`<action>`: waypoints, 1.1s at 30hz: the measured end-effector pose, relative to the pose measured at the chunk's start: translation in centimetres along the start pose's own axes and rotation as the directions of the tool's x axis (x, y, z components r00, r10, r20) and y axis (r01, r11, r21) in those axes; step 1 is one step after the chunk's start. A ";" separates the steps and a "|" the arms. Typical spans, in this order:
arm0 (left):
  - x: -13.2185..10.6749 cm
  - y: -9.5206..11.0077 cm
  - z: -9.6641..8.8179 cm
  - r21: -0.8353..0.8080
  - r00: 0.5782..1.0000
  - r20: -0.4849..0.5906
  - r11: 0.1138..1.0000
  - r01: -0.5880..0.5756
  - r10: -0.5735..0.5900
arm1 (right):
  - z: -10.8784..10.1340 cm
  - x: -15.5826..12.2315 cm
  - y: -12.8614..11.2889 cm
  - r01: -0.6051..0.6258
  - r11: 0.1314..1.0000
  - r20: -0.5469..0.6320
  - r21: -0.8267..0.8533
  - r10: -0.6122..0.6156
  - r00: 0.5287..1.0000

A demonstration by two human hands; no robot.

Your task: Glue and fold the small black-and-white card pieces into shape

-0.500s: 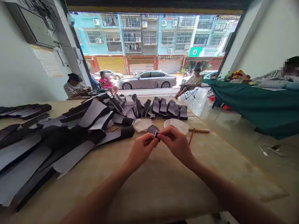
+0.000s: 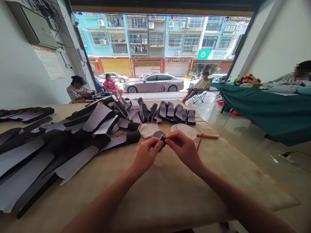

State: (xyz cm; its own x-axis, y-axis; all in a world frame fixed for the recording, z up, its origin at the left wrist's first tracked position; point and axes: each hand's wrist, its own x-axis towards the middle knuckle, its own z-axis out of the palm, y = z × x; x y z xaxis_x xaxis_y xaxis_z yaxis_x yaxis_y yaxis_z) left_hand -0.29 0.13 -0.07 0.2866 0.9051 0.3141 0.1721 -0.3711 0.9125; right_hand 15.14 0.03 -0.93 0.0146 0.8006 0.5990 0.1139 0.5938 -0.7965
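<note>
i see left hand [image 2: 147,156] and right hand [image 2: 184,149] pinch one small dark piece [image 2: 157,134], maybe fabric, half hidden, much as before.

Far side of the street, two legible-ish signs only. Dark shop sign [image 2: 177,60] over the shutters: yellow Chinese characters, seems to start 南宁市, rest too small to be sure. Green shop sign [image 2: 213,54], far right of it: round logo, white Chinese characters, unreadable at this size. Near left, paper notice [image 2: 50,62] on the wall: printed lines, illegible.
</note>
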 end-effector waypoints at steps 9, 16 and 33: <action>0.0 0.2 -0.1 0.007 0.999 0.021 1.000 0.028 -0.028 | -0.1 0.0 0.3 -0.061 0.997 -0.010 -0.048 0.061 0.998; -0.1 0.4 -0.1 0.067 1.000 0.022 0.998 0.016 -0.017 | -0.2 0.1 0.2 -0.049 0.998 -0.029 -0.036 0.047 0.998; -0.1 -0.2 0.1 0.118 0.996 -0.067 0.991 -0.059 0.067 | 0.1 -0.2 0.4 -0.060 0.993 -0.007 -0.104 0.060 0.998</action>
State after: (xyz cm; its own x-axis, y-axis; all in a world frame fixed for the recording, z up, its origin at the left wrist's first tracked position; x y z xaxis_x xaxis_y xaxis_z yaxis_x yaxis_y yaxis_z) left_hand -0.29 0.08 -0.26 0.2339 0.8902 0.3910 0.2649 -0.4453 0.8553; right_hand 15.07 0.14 -1.38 0.0285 0.8340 0.5511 0.2155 0.5332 -0.8181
